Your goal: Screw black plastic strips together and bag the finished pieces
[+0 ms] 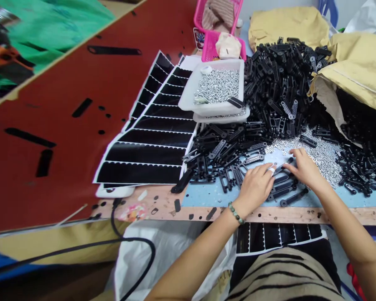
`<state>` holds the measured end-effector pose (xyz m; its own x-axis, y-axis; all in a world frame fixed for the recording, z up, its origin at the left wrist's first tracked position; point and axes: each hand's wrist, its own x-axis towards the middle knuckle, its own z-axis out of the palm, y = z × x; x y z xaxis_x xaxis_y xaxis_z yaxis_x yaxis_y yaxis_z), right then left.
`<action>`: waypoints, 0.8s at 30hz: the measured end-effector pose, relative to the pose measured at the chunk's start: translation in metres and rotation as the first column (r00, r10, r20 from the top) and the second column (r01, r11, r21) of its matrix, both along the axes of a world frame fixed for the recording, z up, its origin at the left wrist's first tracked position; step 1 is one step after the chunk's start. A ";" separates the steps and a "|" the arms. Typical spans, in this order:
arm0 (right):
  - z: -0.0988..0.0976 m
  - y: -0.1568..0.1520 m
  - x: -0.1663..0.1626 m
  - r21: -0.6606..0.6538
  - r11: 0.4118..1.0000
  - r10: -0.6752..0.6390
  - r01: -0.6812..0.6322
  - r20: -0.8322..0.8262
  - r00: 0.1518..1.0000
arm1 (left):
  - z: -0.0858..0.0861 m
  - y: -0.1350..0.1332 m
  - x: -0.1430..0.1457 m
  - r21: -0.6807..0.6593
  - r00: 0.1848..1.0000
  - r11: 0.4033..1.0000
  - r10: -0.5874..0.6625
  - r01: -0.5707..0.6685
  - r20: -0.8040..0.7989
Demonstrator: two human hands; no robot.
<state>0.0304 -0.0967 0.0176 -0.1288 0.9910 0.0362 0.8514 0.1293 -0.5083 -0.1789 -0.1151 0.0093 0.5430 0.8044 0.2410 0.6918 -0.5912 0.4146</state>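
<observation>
My left hand (257, 184), with a bracelet at the wrist, has its fingers closed on one end of a slim black plastic piece (281, 168). At the other end, my right hand (305, 168) pinches the piece between thumb and fingers. Several finished-looking black strips (281, 192) lie side by side just below, on the blue table cover (216, 200). Small silver screws (327, 161) are spread in a loose heap beyond and beside my right hand. Left of my hands lie loose black slotted parts (230, 146). The fingertips partly hide the held piece.
A large mound of black parts (269, 79) rises at the back, by yellow sacks (288, 25). White tubs (188, 98) hold more screws. Sheets of black stickers (144, 167) lie to the left, beside a red board (65, 146). A black cable (134, 239) hangs below the table edge.
</observation>
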 end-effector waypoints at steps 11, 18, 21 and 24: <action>-0.008 -0.018 0.019 -0.074 0.917 0.378 -0.391 -0.146 0.914 | 0.015 -0.005 -0.008 -0.198 0.985 0.976 -0.057 0.089 0.162; 0.027 -0.015 0.019 0.127 0.871 0.480 -0.475 -0.426 0.767 | 0.045 0.013 -0.007 -0.790 0.897 0.472 -0.002 0.391 0.443; 0.034 -0.016 0.022 0.141 0.869 0.482 -0.475 -0.460 0.746 | 0.047 0.009 -0.001 -0.845 0.839 0.205 0.143 0.494 0.525; 0.036 -0.017 0.022 0.155 0.870 0.481 -0.468 -0.472 0.739 | 0.043 0.003 0.007 -0.833 0.783 0.162 0.287 0.529 0.553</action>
<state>0.0519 -0.1138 0.0531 -0.5410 0.8044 0.2456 0.3220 0.4678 -0.8231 -0.1715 -0.1126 0.0519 0.7712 0.5137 -0.3759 0.0924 0.4938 0.8646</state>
